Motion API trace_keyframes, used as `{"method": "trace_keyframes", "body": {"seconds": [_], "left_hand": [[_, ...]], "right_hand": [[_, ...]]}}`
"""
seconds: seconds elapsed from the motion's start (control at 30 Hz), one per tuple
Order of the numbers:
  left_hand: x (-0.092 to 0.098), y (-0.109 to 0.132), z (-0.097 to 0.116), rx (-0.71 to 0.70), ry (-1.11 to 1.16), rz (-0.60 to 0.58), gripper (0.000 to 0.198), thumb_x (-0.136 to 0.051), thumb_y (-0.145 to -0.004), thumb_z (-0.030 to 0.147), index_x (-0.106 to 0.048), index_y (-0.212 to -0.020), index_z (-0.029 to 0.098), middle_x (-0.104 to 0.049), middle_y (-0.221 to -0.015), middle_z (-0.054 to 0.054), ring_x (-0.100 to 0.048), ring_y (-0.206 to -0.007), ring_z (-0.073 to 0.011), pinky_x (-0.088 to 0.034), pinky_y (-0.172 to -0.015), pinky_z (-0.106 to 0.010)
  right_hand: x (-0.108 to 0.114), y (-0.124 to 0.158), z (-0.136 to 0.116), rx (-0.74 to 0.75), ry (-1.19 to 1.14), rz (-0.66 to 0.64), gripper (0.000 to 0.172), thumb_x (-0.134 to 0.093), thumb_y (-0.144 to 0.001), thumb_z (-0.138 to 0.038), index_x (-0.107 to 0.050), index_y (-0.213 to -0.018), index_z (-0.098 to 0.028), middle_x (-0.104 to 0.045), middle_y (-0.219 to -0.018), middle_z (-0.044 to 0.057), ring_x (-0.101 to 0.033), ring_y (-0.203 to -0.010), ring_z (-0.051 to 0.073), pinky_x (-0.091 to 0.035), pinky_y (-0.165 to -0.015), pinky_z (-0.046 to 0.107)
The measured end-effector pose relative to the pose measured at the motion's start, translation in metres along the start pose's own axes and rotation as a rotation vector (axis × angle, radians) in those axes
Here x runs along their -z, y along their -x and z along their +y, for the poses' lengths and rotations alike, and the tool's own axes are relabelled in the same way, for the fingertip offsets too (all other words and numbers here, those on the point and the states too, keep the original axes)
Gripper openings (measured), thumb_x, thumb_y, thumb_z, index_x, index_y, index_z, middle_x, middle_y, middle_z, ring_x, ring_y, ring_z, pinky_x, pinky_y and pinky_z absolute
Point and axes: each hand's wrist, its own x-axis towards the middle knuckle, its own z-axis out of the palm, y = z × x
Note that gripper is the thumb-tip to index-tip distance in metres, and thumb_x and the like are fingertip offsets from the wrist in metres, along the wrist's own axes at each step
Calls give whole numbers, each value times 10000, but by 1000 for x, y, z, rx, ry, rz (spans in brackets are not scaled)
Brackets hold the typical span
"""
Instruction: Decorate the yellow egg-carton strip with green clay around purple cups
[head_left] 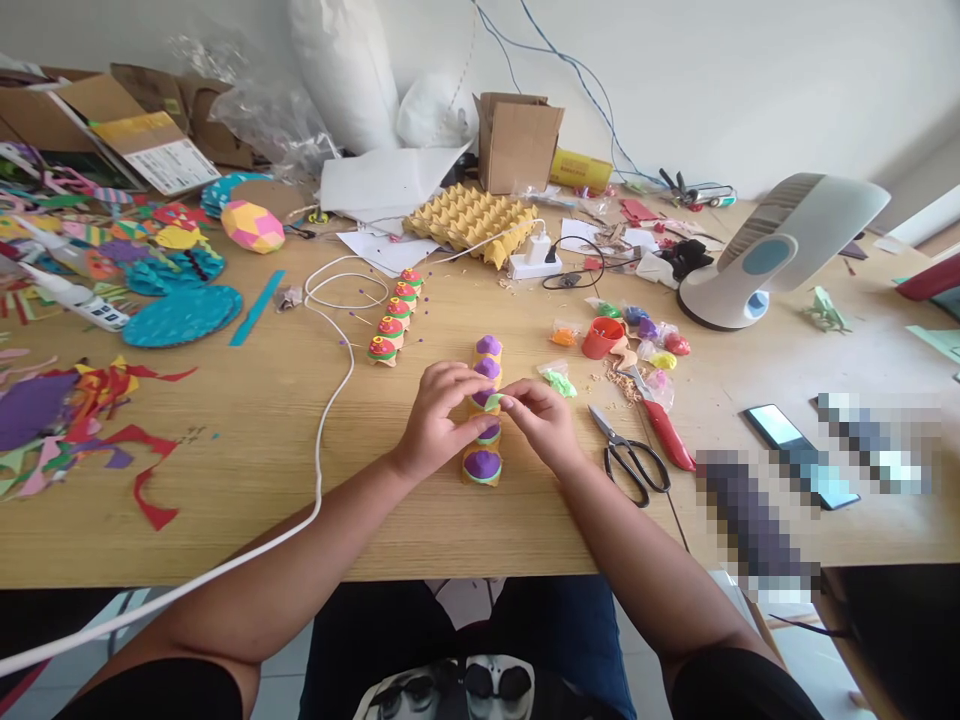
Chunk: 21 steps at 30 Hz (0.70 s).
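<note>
A row of egg-carton cups topped with purple clay (484,464) runs away from me at the table's middle. My left hand (439,420) and my right hand (541,423) meet over the row's middle cup, fingers pinched together on a small strip of green clay (493,401) that lies on that cup. A second row of cups with red, green and yellow clay (394,318) stands to the left, further back.
Black-handled scissors (634,462) and a red-handled knife (666,432) lie right of my hands. Small bags of coloured clay (651,335), a red cup (604,337), a white fan (772,252), a phone (799,452), a yellow egg tray (471,218), a white cable (324,420) and paper scraps (82,420) surround them.
</note>
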Motion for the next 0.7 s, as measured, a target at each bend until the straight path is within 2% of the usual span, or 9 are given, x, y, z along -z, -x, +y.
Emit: {"method": "trace_keyframes", "body": {"seconds": [0.13, 0.37, 0.57, 0.7], "left_hand": [[3, 0, 0, -75, -29, 38, 197, -726, -853, 268, -736, -1048, 288, -722, -1034, -41, -552, -1136, -250, -443, -1037, -466], [3, -2, 2, -124, -58, 45, 127, -727, -855, 242, -728, -982, 253, -731, -944, -30, -589, -1068, -225, -487, -983, -439], [0, 0, -3, -149, -67, 8, 301, -738, -842, 213, -700, -1139, 249, -730, -1029, -48, -594, -1091, -231, -491, -983, -439], [0, 0, -5, -202, -53, 2, 296, -717, -855, 173, -711, -1140, 254, -733, -993, -42, -594, -1070, -221, -517, -935, -416]], "right_hand": [[-2, 2, -3, -14, -30, -59, 291, -747, -823, -480, -695, -822, -194, -683, -761, 27, -588, -670, 141, -488, -650, 289], [-2, 2, 1, -9, 9, -125, 352, -732, -824, -516, -712, -949, -188, -671, -755, 21, -573, -674, 138, -473, -643, 277], [-2, 1, -2, -28, 28, -146, 332, -703, -848, -515, -709, -881, -185, -684, -769, 29, -569, -668, 137, -464, -638, 277], [-1, 0, -5, -28, 59, -168, 373, -672, -863, -536, -678, -768, -176, -640, -684, 15, -535, -631, 129, -429, -601, 263]]}}
